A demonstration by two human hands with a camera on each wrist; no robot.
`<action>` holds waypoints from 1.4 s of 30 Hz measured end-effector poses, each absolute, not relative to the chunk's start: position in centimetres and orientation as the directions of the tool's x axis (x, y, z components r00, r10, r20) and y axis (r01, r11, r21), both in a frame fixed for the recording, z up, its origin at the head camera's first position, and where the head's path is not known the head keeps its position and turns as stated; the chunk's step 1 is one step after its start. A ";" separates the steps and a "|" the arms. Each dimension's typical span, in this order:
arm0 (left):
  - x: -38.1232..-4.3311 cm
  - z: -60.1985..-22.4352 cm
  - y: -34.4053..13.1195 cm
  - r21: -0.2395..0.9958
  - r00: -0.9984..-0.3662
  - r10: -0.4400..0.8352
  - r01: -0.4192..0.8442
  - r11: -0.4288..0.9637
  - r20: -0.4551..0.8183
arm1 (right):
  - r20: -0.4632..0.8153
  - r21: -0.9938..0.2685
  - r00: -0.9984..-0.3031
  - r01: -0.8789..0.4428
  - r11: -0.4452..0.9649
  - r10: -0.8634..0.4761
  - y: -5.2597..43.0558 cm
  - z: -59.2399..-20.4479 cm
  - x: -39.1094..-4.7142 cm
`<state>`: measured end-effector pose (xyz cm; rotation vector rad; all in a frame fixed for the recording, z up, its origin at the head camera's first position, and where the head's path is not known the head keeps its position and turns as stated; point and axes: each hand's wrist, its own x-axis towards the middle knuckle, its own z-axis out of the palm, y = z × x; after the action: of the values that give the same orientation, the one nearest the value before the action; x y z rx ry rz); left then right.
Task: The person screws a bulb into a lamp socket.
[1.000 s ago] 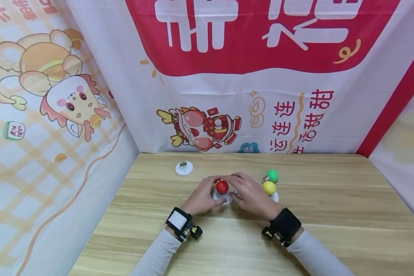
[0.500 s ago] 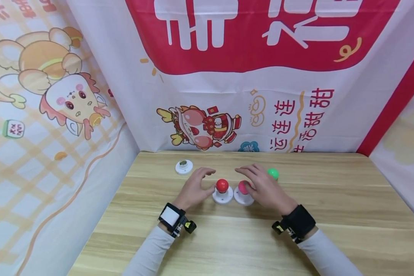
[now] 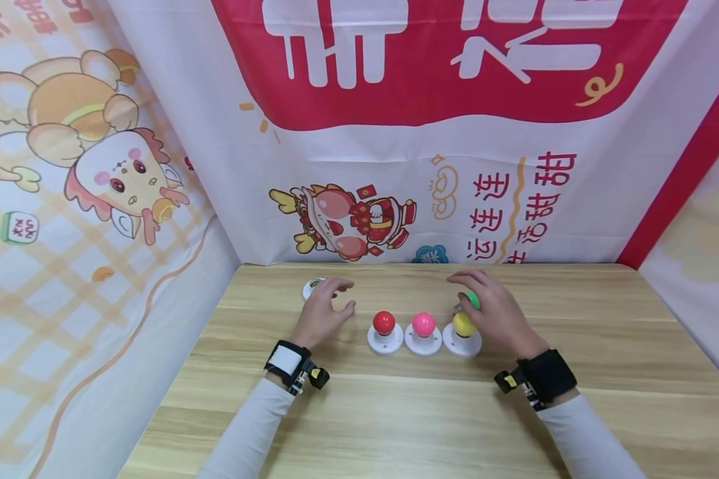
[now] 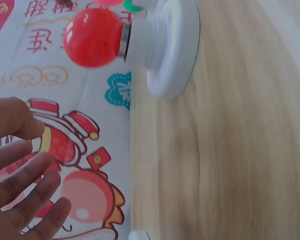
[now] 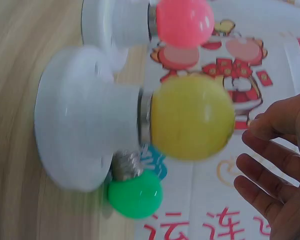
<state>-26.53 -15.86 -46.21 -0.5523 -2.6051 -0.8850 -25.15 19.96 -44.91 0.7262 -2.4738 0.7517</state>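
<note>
My left hand (image 3: pixel 323 316) hovers over the table with loosely bent fingers and nothing in them, in front of a white lamp socket (image 3: pixel 309 287) that it partly hides. To its right stands a red bulb (image 3: pixel 384 322) screwed into a round white socket (image 4: pixel 174 50). A pink bulb (image 3: pixel 423 324) and a yellow bulb (image 5: pixel 192 117) sit upright in sockets of their own, in a row with the red one. My right hand (image 3: pixel 498 313) is held beside and above the yellow bulb, fingers relaxed and apart from it. Behind lies a loose green bulb (image 5: pixel 136 194) with its metal screw base showing.
The wooden table (image 3: pixel 395 419) carries all the sockets. A printed white and red cloth (image 3: pixel 359 153) hangs along the back edge, and another patterned cloth (image 3: pixel 78 266) covers the left side.
Both hands have drawn away from the red bulb and moved apart. The left went left toward the bare socket; the right passed the pink bulb to the yellow and green ones.
</note>
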 end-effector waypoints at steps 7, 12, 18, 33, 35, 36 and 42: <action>-27.8 -46.8 -16.9 0.505 -0.870 0.217 0.443 0.741 0.444 | 0.522 -0.404 -0.803 -0.531 0.745 -0.289 21.9 -46.1 -25.7; -28.7 -47.5 -17.6 0.503 -0.881 0.204 0.419 0.756 0.427 | 0.508 -0.415 -0.815 -0.514 0.751 -0.278 22.8 -47.2 -26.3; -29.7 -48.4 -18.4 0.483 -0.893 0.192 0.388 0.785 0.406 | 0.451 -0.455 -0.860 -0.452 0.767 -0.239 23.7 -48.3 -26.8; -31.8 -50.4 -20.9 0.517 -0.932 0.100 0.280 0.809 0.348 | 0.274 -0.540 -0.926 -0.370 0.756 -0.258 23.9 -49.5 -27.1; -31.9 -50.6 -21.2 0.528 -0.946 0.088 0.251 0.812 0.313 | 0.256 -0.550 -0.928 -0.369 0.749 -0.269 23.8 -49.7 -27.1; -31.9 -50.7 -21.3 0.533 -0.951 0.085 0.240 0.812 0.298 | 0.248 -0.557 -0.928 -0.370 0.744 -0.276 23.7 -49.7 -27.1; -32.4 -50.9 -21.7 0.539 -0.968 0.063 0.188 0.821 0.242 | 0.209 -0.580 -0.928 -0.373 0.724 -0.310 23.6 -50.0 -27.4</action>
<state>-32.37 -21.69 -50.90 -0.1954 -2.7917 -0.8581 -27.38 23.60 -50.05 0.5606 -2.8255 0.9831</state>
